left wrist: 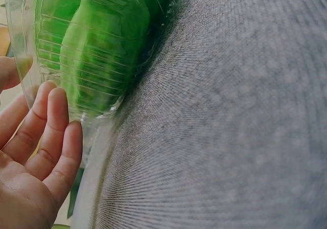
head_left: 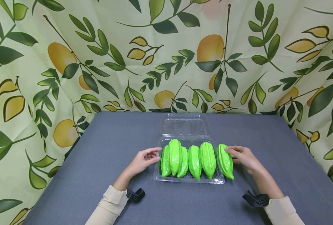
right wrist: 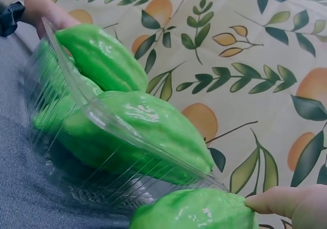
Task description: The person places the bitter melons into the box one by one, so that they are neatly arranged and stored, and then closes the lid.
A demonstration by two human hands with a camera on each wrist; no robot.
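My right hand [head_left: 243,157] pinches a bright green ridged toy bitter melon [head_left: 225,161], which leans just outside the right wall of a clear plastic clamshell box [head_left: 189,180]. In the right wrist view, a fingertip presses this bitter melon's [right wrist: 194,213] end; my other fingers are out of sight there. Several similar bitter melons [head_left: 207,159] lie side by side in the box, one on top of others at the left. At the box's left edge is my left hand [head_left: 144,160], fingers loosely bent, its fingertips [left wrist: 57,98] against or very near the clear wall.
The box's clear lid [head_left: 184,125] lies folded back behind it on the grey tabletop [head_left: 121,134]. A leaf-and-fruit patterned curtain [head_left: 166,62] hangs behind the table and along both sides. Each wrist wears a black camera mount [head_left: 136,195].
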